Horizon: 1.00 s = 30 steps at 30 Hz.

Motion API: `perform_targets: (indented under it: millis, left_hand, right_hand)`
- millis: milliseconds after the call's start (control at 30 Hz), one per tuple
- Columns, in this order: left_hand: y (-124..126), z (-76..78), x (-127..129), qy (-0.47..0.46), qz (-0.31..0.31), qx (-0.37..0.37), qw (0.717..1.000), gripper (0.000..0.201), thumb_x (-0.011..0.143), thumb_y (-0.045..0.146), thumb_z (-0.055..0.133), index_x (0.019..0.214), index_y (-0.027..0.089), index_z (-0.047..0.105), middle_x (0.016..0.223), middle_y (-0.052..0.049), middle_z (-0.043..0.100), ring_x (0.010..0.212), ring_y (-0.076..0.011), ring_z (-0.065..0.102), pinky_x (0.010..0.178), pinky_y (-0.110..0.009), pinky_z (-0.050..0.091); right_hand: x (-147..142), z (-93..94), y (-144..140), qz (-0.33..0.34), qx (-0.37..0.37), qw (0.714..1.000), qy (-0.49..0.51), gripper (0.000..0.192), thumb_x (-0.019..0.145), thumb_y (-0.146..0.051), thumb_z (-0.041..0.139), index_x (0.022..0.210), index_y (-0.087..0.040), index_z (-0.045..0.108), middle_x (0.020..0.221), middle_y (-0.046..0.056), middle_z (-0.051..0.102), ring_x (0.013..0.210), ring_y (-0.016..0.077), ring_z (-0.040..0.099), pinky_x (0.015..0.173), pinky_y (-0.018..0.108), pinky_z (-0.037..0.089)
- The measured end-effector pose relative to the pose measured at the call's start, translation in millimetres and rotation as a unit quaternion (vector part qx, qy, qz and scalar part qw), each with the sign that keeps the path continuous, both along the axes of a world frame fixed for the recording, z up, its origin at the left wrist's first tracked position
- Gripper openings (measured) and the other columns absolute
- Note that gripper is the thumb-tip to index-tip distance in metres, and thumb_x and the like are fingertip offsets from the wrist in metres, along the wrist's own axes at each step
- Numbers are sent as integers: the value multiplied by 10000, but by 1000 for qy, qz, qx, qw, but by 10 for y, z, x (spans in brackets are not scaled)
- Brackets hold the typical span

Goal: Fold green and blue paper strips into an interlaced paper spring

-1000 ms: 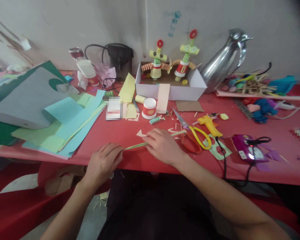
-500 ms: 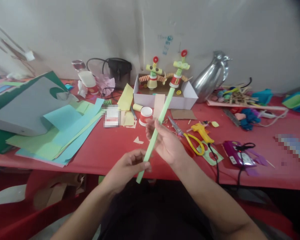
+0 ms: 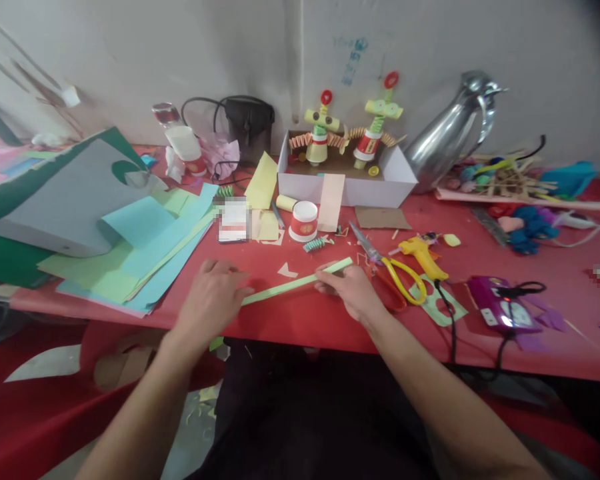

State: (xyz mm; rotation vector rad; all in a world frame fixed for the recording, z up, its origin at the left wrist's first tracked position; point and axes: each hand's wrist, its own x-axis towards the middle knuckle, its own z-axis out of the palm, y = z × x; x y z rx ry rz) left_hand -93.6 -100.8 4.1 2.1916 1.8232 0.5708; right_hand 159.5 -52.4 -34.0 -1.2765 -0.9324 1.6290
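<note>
Between my two hands stretches a narrow light-green paper strip (image 3: 290,285), slanting up to the right just above the red table. My left hand (image 3: 213,293) has its thumb and fingers on the strip's lower left end. Near the other end, my right hand (image 3: 347,287) pinches the strip between thumb and fingers. A small green folded paper spring (image 3: 317,245) lies just beyond the strip. Behind it stands a red and white paper cup (image 3: 303,222), beside a pink paper strip (image 3: 332,203) leaning on a white box (image 3: 347,190) that holds two paper robot figures.
Scissors with yellow handles (image 3: 403,280) and a yellow glue gun (image 3: 425,257) lie to the right, near a purple device (image 3: 500,303) with cables. Coloured paper sheets (image 3: 145,247) cover the left side. A metal jug (image 3: 450,137) stands at the back right.
The strip has swung from steep to nearly level and come lower. My left hand has moved left and my right hand right and down. The view has shifted slightly.
</note>
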Motion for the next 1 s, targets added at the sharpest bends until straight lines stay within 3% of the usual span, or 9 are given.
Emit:
perform_targets:
  millis: [67,233,333,367,500,567,700,833,1000]
  left_hand:
    - [-5,-114,310,-9,-8,81,997,261,891,203,534,981,228,777,882,-87,686,862,-233,615,816,-391,498]
    - [76,-441,771,-138,-63,54,987,246,903,164,562,1009,232,774,867,-53,680,786,-165,627,726,-286,507]
    - [112,-519,764,-163,-50,53,984,207,899,180,583,967,210,776,866,-54,685,787,-161,637,725,-282,515]
    - [117,-527,747,-163,-51,56,984,202,900,187,584,962,208,775,872,-56,687,795,-163,639,734,-287,519]
    - [120,-540,714,-153,-55,65,984,217,915,212,562,970,205,771,864,-59,669,781,-159,630,720,-280,515]
    - [115,-540,727,-139,-58,68,986,240,923,228,543,1009,206,766,858,-58,649,758,-151,620,696,-266,506]
    - [105,-483,808,-46,-55,73,995,307,928,230,498,1111,240,745,919,-66,636,736,-153,614,640,-259,479]
    - [151,-389,944,32,-42,72,996,282,938,275,497,1027,252,763,854,-58,621,691,-167,597,552,-258,423]
    - [276,-422,1027,-48,-74,74,993,222,923,185,506,860,175,719,879,-69,644,787,-179,626,705,-283,488]
  right_hand:
    - [-54,-8,-5,4,-5,1000,-7,189,670,-244,819,760,-137,692,627,30,704,564,125,667,586,244,571]
    - [-4,-63,23,18,12,999,-42,318,724,-219,767,989,-172,598,667,-11,682,598,152,689,637,303,591]
    - [165,-73,24,-2,139,971,-194,425,802,-272,701,1187,-186,543,831,31,687,674,188,685,674,376,584]
    - [226,-65,14,-16,212,938,-275,420,827,-277,677,1220,-194,552,933,65,681,760,210,682,721,406,575]
    - [399,-7,-55,26,439,730,-524,213,913,-217,580,1071,-224,723,1167,119,621,1120,292,535,954,475,458]
    - [434,-3,-71,73,465,686,-555,226,937,-192,546,1017,-231,754,1119,104,657,1108,285,518,965,464,437]
    - [455,-49,-39,113,453,675,-571,271,939,-132,525,1056,-230,749,1031,85,702,1007,256,552,919,426,440]
    - [431,-48,0,149,444,648,-600,294,945,-113,494,1101,-186,733,1010,102,690,975,255,559,894,410,435]
    - [454,73,35,159,434,686,-562,262,939,-112,503,1017,-183,743,964,81,676,922,210,587,851,331,464]
